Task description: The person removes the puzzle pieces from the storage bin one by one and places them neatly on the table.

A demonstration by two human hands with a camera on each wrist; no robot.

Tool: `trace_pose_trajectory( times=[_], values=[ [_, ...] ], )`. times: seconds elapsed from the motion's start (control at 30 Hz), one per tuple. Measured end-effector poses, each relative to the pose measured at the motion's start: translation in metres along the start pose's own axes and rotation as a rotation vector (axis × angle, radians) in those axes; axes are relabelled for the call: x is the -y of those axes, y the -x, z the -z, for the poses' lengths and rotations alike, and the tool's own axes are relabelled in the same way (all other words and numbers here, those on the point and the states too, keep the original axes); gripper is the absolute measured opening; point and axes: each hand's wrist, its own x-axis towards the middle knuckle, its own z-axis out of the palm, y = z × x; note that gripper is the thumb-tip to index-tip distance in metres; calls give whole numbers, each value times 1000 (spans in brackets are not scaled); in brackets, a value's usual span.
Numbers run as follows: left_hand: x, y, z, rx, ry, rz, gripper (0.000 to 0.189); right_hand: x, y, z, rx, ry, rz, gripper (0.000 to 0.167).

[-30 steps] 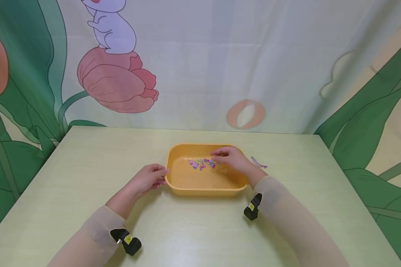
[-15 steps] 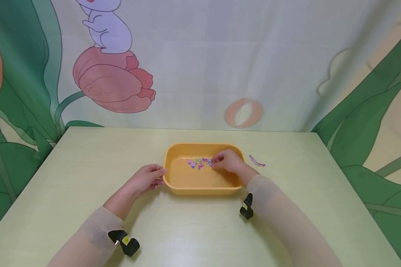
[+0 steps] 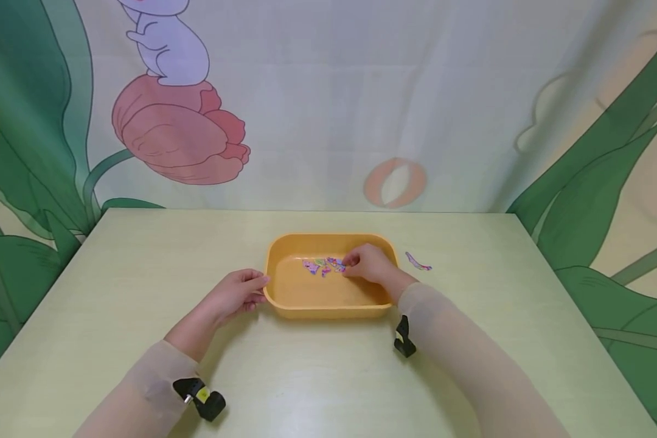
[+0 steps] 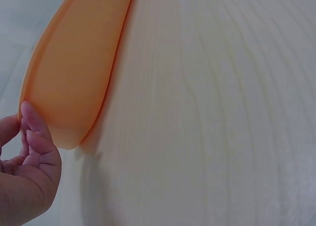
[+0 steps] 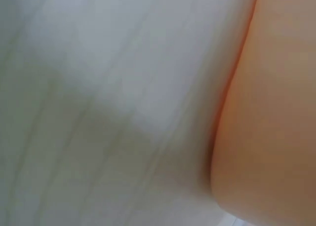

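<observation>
A yellow-orange plastic tray sits on the table. My left hand grips its left rim, thumb above and fingers below; the left wrist view shows the same hand at the tray wall. Several small, flat, colourful cut-out pieces lie together in the tray, mostly pink, purple and blue. Over the tray's right half, my right hand reaches down with bent fingers, its fingertips at the right end of the pieces. Whether a piece is pinched there is too small to tell. The right wrist view shows no hand, only the tray's outer wall.
A thin, curved pink-purple piece lies on the table just right of the tray. The pale wooden table ends at a printed curtain behind. Both wrists carry black cameras, the left one near the table surface.
My right hand has lowered toward the pieces, and its fingers have bent in from a straighter pose. The left hand keeps its grip on the rim. The head view has shifted slightly.
</observation>
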Motion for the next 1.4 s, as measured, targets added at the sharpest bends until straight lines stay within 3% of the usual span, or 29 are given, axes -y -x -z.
trace_pose_trajectory(
  times=[0.17, 0.33, 0.77, 1.17, 1.4],
  values=[
    [0, 1, 0, -4, 5, 6, 33, 2, -1, -1, 8, 67, 40, 19],
    [1, 0, 0, -2, 15, 8, 32, 4, -1, -3, 32, 83, 25, 21],
    [-1, 1, 0, -4, 18, 20, 34, 9, 1, 0, 11, -139, 107, 24],
    [0, -1, 1, -9, 27, 4, 32, 10, 6, 2, -38, -176, 185, 25],
    [-1, 1, 2, -26, 20, 10, 31, 10, 17, 18, -72, -129, 251, 21]
  ],
)
